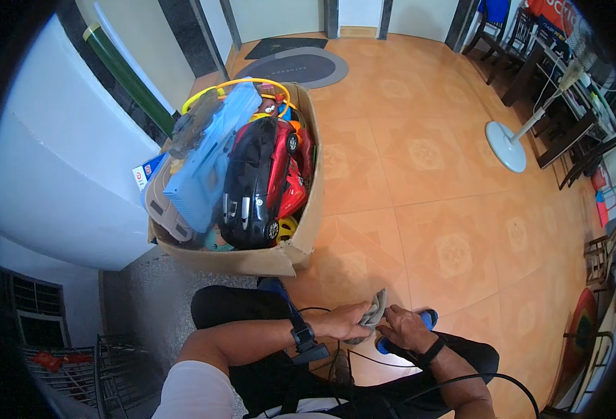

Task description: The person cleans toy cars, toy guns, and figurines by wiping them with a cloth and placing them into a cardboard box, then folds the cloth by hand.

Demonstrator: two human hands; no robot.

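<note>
My left hand [343, 322] is closed round a crumpled grey cloth [374, 311] in front of my knees. Close at its right side is my right hand [407, 329], its fingers bent toward the cloth; whether they grip anything is too small to tell. Beyond my hands, to the left, a cardboard box [245, 261] is filled with toys. On top lie a black and red toy car [252, 185] and a light blue plastic piece [210, 164], both tilted.
Orange tiles [448, 237] cover the floor. A white fan base [506, 146] stands at the right, near a dark table and chairs. An oval grey mat [294, 68] lies by the doors. Black cables hang around my legs.
</note>
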